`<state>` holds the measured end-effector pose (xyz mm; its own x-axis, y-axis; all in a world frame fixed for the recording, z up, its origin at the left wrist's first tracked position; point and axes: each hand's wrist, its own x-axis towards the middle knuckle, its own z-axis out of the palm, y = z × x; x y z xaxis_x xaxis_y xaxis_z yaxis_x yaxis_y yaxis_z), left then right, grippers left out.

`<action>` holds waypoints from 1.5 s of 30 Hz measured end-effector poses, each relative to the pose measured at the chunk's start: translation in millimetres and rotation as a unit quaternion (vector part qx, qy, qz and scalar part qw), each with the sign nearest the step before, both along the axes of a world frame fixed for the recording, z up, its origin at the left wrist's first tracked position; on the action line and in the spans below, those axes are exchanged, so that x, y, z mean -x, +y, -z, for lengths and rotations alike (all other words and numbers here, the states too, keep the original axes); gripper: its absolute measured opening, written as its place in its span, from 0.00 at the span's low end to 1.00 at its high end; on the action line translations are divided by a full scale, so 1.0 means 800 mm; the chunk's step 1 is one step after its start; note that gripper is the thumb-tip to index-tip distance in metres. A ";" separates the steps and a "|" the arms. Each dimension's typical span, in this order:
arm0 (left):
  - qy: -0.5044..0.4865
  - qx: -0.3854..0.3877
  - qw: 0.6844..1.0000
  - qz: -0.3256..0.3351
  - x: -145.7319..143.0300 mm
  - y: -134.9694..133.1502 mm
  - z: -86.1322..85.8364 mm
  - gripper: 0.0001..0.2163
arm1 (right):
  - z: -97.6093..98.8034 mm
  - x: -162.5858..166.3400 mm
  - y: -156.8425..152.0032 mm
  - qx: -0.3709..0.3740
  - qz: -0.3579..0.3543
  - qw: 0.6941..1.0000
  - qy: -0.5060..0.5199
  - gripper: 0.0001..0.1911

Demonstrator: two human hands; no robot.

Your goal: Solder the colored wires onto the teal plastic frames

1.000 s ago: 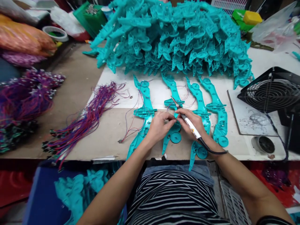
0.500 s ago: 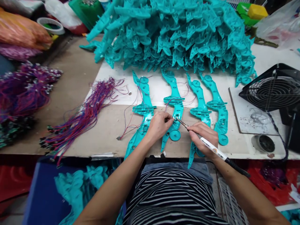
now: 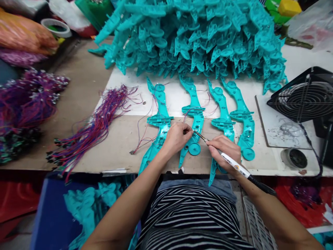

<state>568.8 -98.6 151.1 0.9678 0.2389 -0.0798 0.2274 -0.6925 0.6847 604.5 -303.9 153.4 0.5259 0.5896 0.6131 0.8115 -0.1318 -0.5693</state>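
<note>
Several long teal plastic toy shells lie in a row on the bench. My left hand pinches something small, probably a wire end, against the second shell. My right hand grips a white soldering iron like a pen, its metal tip touching the same spot on that shell beside my left fingers. Thin red and blue wires run from the shells. Another shell lies left of my left hand, and two more lie to the right.
A big heap of teal shells fills the back of the bench. Bundles of red and blue wires lie at left, more at far left. A black fan, a small round tin and a board stand at right.
A second ago the iron pointed up and away above the shell; my right hand has since swung it down so the tip meets the shell at my left fingers. Since half a second ago, hardly anything moved.
</note>
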 end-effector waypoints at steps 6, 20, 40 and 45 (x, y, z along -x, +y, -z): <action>-0.007 0.004 1.000 -0.001 0.001 0.001 0.001 0.06 | -0.006 -0.001 -0.002 -0.024 0.015 1.000 0.002 0.09; 0.000 0.014 1.000 -0.025 -0.001 -0.003 -0.001 0.05 | -0.012 -0.015 -0.014 -0.033 0.062 0.998 0.005 0.08; -0.008 -0.131 0.988 -0.081 -0.012 -0.054 0.007 0.25 | 0.052 -0.081 -0.034 0.151 0.193 0.969 -0.028 0.21; -0.013 -0.071 0.995 -0.070 0.006 -0.047 -0.015 0.23 | 0.053 -0.083 -0.040 0.129 0.181 0.975 -0.017 0.23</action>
<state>564.3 -136.6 163.0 0.9257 0.3781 -0.0112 0.3116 -0.7455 0.5891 671.0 -336.1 111.4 0.7101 0.5062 0.4894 0.7030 -0.5481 -0.4532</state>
